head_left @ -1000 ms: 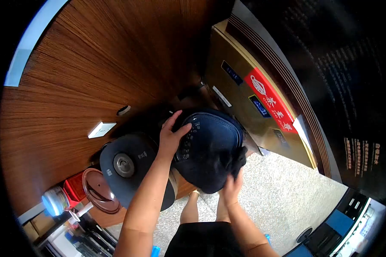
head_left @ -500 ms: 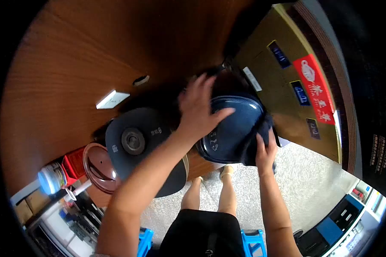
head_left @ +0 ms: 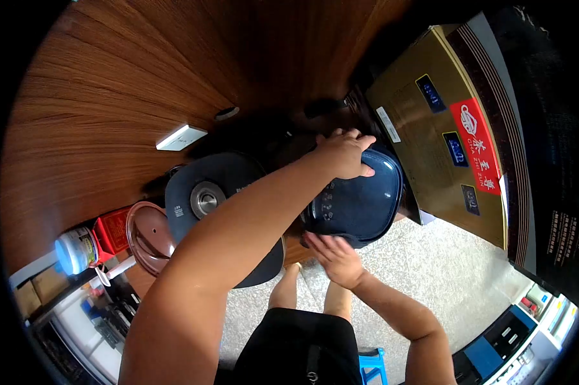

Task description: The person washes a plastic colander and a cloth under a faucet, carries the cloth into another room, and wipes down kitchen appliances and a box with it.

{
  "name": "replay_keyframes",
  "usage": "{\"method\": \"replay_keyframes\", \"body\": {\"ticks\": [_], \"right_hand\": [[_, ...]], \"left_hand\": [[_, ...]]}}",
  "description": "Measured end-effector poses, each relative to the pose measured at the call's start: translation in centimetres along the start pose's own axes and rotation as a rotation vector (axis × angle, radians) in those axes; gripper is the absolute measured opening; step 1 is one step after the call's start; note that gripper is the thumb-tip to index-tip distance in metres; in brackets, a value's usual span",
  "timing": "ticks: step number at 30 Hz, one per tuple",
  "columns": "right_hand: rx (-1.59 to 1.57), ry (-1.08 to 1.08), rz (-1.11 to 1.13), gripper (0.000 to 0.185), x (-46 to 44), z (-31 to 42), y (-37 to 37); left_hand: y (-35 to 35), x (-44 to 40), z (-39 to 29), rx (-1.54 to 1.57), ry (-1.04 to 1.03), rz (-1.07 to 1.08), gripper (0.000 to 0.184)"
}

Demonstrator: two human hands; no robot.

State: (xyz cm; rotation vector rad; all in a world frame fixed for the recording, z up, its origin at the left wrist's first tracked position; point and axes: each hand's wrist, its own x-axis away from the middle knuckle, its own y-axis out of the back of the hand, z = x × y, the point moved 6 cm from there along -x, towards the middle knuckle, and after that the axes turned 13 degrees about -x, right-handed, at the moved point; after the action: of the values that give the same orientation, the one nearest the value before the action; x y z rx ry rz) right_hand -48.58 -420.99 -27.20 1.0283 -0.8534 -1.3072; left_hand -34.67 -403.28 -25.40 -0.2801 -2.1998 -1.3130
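A dark blue, rounded appliance [head_left: 360, 199] with icons on its glossy top stands on the wooden surface. My left hand [head_left: 342, 155] reaches across to its far left edge, fingers spread over the rim and thumb on the lid. My right hand [head_left: 337, 260] is at the near left side, its fingers stretched out against the front edge. The dark cloth cannot be made out now. Left of the appliance is a dark grey one [head_left: 206, 186] with a round metal centre, partly hidden by my left forearm.
A gold tea box [head_left: 424, 128] with a red label stands at the right. A white card [head_left: 181, 137] is behind the grey appliance. At the left are a brown lidded pot [head_left: 148, 234], a red box [head_left: 113, 231] and a jar [head_left: 74, 250]. A blue stool [head_left: 371, 367] is below.
My left hand has come down onto the blue appliance's far edge. My right hand has moved left from its right side to its front, and the dark cloth is no longer visible.
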Motion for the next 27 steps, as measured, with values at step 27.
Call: {"method": "replay_keyframes", "body": {"ticks": [27], "right_hand": [[-0.823,-0.762,-1.03,0.046,8.2,-8.9,1.8]], "left_hand": [[0.4,0.9,-0.8,-0.052,-0.275,-0.381,0.055]]}}
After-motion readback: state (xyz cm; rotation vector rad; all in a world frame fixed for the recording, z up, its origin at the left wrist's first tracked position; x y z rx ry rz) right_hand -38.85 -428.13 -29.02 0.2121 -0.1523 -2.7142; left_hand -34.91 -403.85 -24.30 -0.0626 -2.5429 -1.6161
